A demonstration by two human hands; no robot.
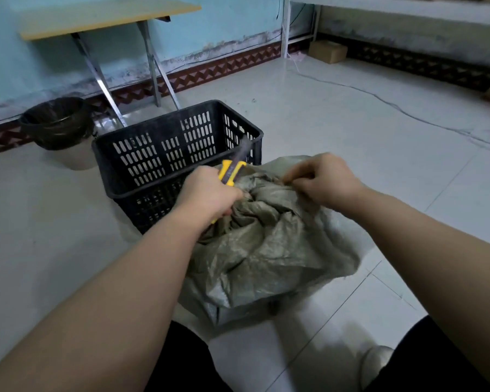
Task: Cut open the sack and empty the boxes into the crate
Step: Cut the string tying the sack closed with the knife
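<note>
Upward-angled knife (pixel 234 165) — blade toward crate (pixel 142 137)

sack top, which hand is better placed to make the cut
Left. The left hand is closed round the yellow utility knife, its blade raised at the bunched top of the sack. The right hand has no tool; its fingers pinch the sack fabric, holding it.
</note>
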